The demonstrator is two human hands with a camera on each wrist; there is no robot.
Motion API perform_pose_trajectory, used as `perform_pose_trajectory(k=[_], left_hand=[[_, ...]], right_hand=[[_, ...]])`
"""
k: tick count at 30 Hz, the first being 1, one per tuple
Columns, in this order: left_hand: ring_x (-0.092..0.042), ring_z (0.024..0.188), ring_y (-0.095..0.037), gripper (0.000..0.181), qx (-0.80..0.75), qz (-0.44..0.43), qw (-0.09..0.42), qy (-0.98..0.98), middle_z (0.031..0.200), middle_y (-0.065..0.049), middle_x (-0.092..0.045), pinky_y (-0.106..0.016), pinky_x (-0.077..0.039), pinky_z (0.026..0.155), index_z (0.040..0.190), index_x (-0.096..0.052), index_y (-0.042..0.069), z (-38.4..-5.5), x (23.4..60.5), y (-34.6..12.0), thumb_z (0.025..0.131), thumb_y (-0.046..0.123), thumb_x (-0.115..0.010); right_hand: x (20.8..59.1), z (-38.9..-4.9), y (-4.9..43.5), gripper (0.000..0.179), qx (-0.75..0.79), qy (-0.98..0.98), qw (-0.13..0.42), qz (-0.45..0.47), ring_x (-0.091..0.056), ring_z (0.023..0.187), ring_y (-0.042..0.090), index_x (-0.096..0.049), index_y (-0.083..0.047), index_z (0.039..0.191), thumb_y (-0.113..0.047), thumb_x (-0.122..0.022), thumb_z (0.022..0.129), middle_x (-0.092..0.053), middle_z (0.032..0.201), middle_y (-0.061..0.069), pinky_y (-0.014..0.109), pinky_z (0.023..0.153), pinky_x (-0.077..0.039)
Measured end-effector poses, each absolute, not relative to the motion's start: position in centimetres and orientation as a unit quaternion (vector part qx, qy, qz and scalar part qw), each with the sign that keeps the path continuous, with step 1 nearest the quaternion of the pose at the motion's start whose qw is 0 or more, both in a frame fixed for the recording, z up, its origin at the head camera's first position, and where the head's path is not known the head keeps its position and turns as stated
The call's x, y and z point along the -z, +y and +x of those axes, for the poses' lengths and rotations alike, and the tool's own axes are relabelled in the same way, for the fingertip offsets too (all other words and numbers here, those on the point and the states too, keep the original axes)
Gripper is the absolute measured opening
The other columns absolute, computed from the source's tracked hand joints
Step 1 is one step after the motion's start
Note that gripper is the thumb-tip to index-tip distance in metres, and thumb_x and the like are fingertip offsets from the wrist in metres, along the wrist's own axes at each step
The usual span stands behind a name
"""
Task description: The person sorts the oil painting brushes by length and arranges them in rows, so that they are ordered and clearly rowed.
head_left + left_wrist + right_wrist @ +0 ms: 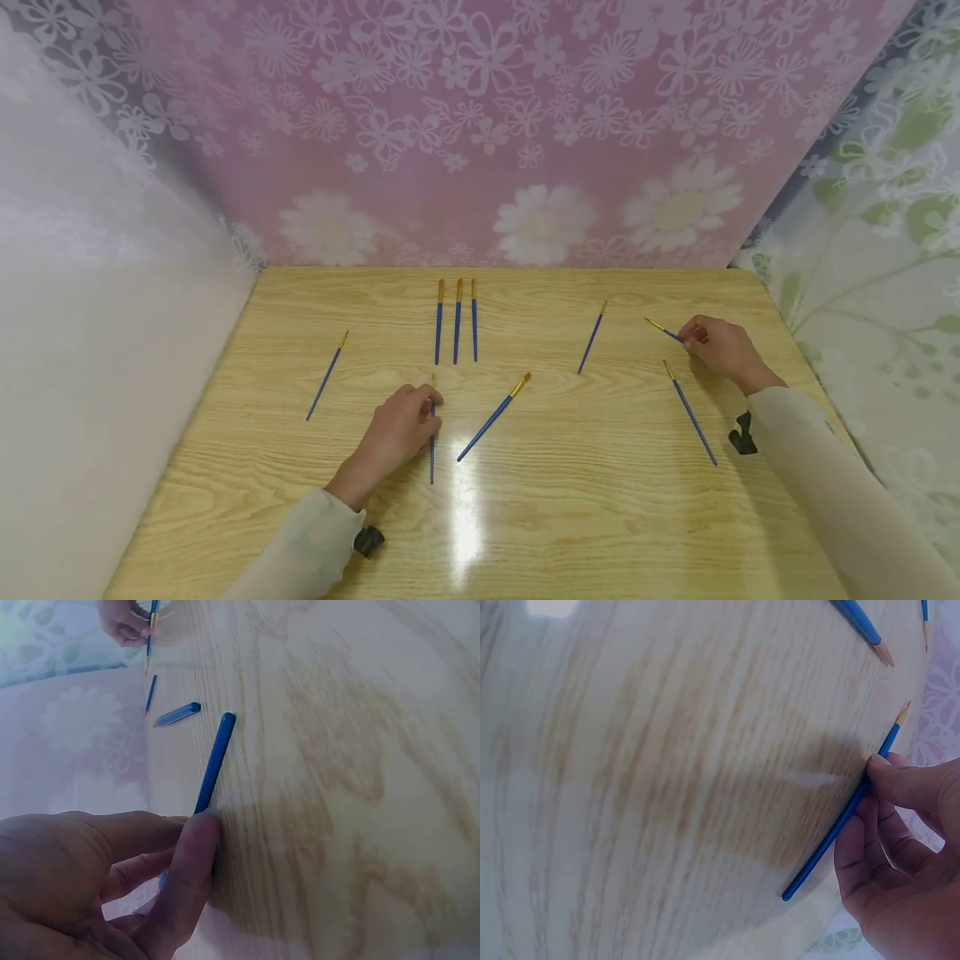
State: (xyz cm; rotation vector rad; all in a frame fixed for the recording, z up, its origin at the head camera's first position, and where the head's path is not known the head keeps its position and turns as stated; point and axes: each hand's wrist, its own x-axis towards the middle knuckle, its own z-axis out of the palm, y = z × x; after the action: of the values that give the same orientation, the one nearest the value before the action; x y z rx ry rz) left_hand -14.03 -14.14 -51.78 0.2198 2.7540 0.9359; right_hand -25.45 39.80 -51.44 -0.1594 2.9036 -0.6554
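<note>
- Paintbrush with a slim blue handle and gold-coloured ferrule [432,457] sits at the left grip [397,429], whose thumb and fingers pinch the handle; whether it is lifted clear of the pale wood-grain worktop [585,525] I cannot tell.
- Another thin blue paintbrush with a pale pointed tip [832,832] is pinched by the right grip [720,343] on its handle, some way behind the ferrule, near the worktop's right edge.
- Both should feel very light, so a fingertip pinch ought to be plenty.
- Handles look stiff and smooth; being round and thin, they could roll or twist between the fingers.
- Bristles are likely soft and easily bent, so the handle, around its middle, seems the best place to hold.
- Three blue paintbrushes with orange-brown bristles [457,333] stand side by side in a row at the back, narrowly apart; reaching in from above would probably disturb the neighbours least.
- A thicker slanted blue paintbrush [491,423] lies just beside the left grip and probably offers a fuller hold.
</note>
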Motion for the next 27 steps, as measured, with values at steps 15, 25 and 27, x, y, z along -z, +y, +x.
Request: perform_pose_trajectory(k=[15, 25, 27], left_hand=[[-0.062, 0.090, -0.018, 0.019, -0.310, 0.081, 0.107, 0.941, 0.109, -0.006, -0.065, -0.028, -0.055, 0.066, 0.121, -0.072, 0.010, -13.91, 52.04, -13.97, 0.102, 0.008, -0.071], [-0.061, 0.088, -0.017, 0.018, -0.307, 0.081, 0.103, 0.943, 0.108, -0.005, -0.065, -0.028, -0.054, 0.067, 0.121, -0.072, 0.010, -13.88, 52.09, -13.94, 0.102, 0.009, -0.071], [-0.061, 0.088, -0.018, 0.018, -0.310, 0.078, 0.104, 0.942, 0.110, -0.006, -0.065, -0.027, -0.054, 0.065, 0.120, -0.072, 0.010, -13.89, 52.09, -13.92, 0.102, 0.009, -0.071]], right_hand=[[51.22, -25.41, 39.64, 0.021, 0.220, 0.970, 0.087, -0.052, -0.066, 0.111, 0.053, -0.065, 0.005, 0.124, -0.011, -0.059, 0.112, -0.070, 0.120, 0.034, 0.066, 0.091, -0.054], [51.16, -25.45, 39.58, 0.021, 0.214, 0.971, 0.087, -0.057, -0.067, 0.110, 0.052, -0.065, 0.005, 0.123, -0.010, -0.058, 0.111, -0.070, 0.119, 0.034, 0.067, 0.092, -0.053], [51.13, -25.48, 39.58, 0.021, 0.213, 0.971, 0.086, -0.059, -0.067, 0.109, 0.052, -0.065, 0.005, 0.123, -0.010, -0.058, 0.111, -0.071, 0.119, 0.034, 0.067, 0.092, -0.053]])
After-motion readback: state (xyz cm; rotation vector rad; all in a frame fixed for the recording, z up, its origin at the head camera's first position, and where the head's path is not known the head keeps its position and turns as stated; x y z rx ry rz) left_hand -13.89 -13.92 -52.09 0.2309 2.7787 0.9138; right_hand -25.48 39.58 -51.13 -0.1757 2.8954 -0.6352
